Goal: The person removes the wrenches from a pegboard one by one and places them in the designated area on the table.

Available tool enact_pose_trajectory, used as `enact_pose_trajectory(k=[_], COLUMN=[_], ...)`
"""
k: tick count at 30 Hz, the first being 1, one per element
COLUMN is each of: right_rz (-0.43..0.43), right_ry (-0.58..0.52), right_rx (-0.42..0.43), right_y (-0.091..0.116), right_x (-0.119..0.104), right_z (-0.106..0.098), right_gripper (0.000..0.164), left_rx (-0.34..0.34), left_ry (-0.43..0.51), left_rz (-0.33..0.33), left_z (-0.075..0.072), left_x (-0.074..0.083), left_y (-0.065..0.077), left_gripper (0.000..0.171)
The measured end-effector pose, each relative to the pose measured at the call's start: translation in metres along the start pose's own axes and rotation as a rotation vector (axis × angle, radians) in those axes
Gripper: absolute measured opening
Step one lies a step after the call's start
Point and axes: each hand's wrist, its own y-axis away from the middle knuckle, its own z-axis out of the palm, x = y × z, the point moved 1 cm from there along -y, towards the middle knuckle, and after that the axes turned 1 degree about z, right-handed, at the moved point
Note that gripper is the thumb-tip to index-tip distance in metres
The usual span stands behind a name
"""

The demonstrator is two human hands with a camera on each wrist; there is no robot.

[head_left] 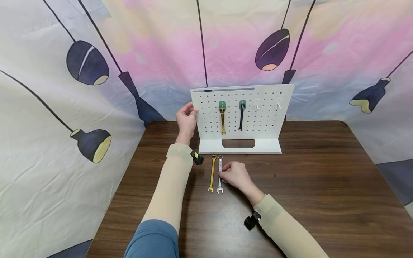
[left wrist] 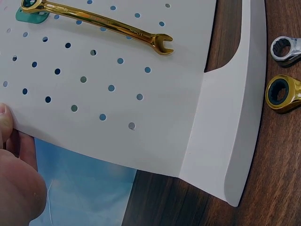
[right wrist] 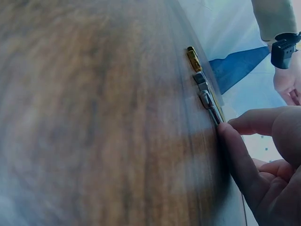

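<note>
A white pegboard stand stands upright at the back of the table. My left hand grips its left edge, thumb on the front and fingers behind. Below the board a silver combination wrench lies on the table, and my right hand pinches its shaft between thumb and index finger. Just left of it is a gold wrench, lying roughly parallel. On the board hang another gold wrench and a black wrench, each from a hook with a green backing.
Two clear hooks on the board's right half carry nothing. The brown wooden table extends on both sides of the stand. Behind it hangs a cloth backdrop printed with lamps.
</note>
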Motion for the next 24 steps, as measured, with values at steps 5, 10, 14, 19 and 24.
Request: enact_pose_trajectory(k=[5, 10, 14, 19, 24], right_rz=[0.037, 0.078, 0.085, 0.065, 0.061], right_ry=[-0.085, -0.173, -0.211, -0.196, -0.2], right_rx=[-0.046, -0.081, -0.094, -0.107, -0.121], right_y=[0.0009, 0.0028, 0.0033, 0.0038, 0.0035], right_x=[0.0018, 0.0035, 0.0056, 0.007, 0.0072], right_z=[-0.0022, -0.004, -0.004, -0.0035, -0.0046], right_gripper=[0.012, 0.014, 0.013, 0.012, 0.012], left_rx=[0.003, 0.004, 0.008, 0.01, 0.008], left_ry=[0.009, 0.007, 0.002, 0.001, 0.007], left_rz=[-0.01, -0.005, -0.006, -0.01, -0.004], left_z=[-0.0005, 0.0001, 0.0008, 0.0008, 0.0015], left_x=[-0.0007, 0.001, 0.0016, 0.0015, 0.0022], left_y=[-0.0001, 0.0009, 0.0016, 0.0017, 0.0021], left_gripper=[0.029, 0.03, 0.029, 0.03, 0.031])
